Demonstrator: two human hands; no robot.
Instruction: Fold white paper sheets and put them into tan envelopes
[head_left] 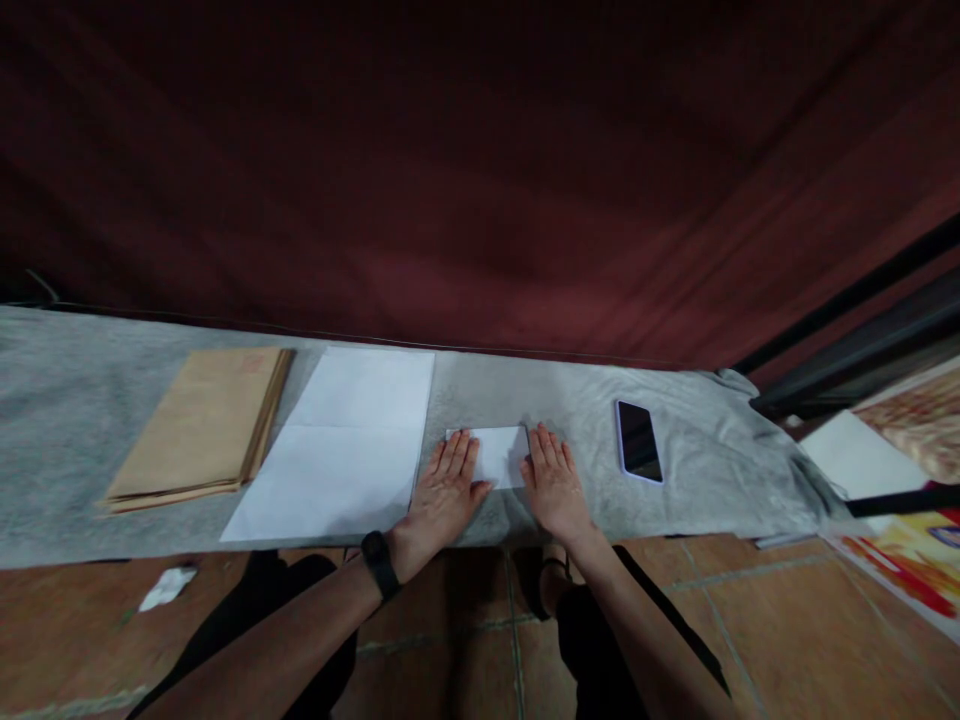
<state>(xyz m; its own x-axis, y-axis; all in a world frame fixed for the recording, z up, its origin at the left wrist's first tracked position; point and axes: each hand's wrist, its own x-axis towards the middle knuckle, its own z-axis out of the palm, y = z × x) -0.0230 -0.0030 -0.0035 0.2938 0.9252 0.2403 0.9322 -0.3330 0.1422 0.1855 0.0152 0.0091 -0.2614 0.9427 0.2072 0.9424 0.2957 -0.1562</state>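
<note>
Both hands are lying flat with fingers spread, holding nothing: the left hand [444,487] is pressing the left end of one small folded paper [491,455] on the counter [67,420], the right hand [553,482] its right end. The paper is looking light, thin and easy to crease, best taken at an edge. Beside it are lying one large white sheet [341,445], one stack of brown envelopes [199,425] and one phone [638,441].
</note>
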